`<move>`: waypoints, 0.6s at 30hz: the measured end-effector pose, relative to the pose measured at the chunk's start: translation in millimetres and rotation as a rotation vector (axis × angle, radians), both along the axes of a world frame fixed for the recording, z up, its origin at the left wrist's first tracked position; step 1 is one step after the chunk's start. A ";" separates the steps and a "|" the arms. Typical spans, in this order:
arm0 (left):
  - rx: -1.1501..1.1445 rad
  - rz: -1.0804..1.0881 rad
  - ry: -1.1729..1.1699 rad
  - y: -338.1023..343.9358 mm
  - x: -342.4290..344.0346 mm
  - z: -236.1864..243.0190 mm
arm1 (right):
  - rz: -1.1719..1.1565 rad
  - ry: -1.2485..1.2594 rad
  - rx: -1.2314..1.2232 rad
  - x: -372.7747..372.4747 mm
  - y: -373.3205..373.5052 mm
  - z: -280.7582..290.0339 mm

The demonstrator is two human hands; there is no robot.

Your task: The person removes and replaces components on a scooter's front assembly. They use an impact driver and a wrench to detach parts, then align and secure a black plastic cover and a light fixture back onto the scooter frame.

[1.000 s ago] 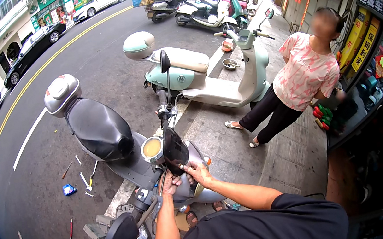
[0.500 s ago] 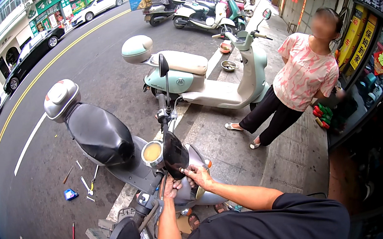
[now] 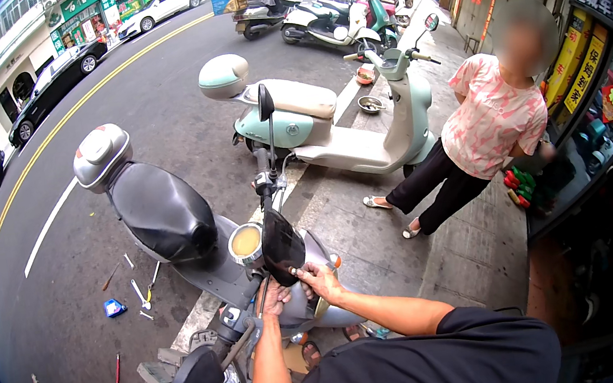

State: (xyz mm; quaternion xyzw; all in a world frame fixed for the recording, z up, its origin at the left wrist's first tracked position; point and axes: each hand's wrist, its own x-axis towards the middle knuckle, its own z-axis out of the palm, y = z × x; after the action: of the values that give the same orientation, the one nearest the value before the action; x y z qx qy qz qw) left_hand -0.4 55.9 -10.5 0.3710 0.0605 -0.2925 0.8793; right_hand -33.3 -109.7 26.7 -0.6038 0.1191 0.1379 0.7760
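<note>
two scooters (image 3: 328, 123), scattered tools (image 3: 137, 287) nearby

My hands work at the grey scooter (image 3: 256, 276), and I take it as my landmark. Its body panels look like smooth, slightly glossy plastic; its seat (image 3: 160, 211) is matt black, like vinyl. My left hand (image 3: 274, 298) and right hand (image 3: 320, 279) touch the dark glossy panel (image 3: 281, 245) at its head, beside a gauge (image 3: 246, 242) with a shiny metal-looking rim. The mirror (image 3: 195, 376) nearest me has a matt black plastic shell. Left of the scooter, small shiny metal tools (image 3: 141, 287) lie on rough matt asphalt (image 3: 58, 302). Right of it, the pavement (image 3: 469, 247) is rough grey stone or concrete. Behind it, the pale green scooter (image 3: 329, 126) shines glossy. My sleeve (image 3: 460, 357) is matt black cloth.
</note>
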 end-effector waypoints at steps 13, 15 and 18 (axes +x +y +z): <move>-0.077 0.030 -0.042 4.0 -0.4 -7.0 | 0.014 -0.015 -0.012 -0.1 -0.7 1.3; -0.108 0.025 -0.040 3.9 -1.3 -3.0 | 0.007 -0.008 -0.009 -0.3 -0.1 1.8; -0.037 0.040 -0.024 -1.3 0.2 0.2 | -0.002 -0.016 -0.023 -0.2 -0.9 1.5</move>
State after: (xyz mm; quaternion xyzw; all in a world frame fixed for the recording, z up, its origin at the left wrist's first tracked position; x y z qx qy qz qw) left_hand -0.1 54.6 -10.3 0.3568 0.0519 -0.2712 0.8924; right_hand -33.5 -110.6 28.2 -0.6137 0.1149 0.1308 0.7701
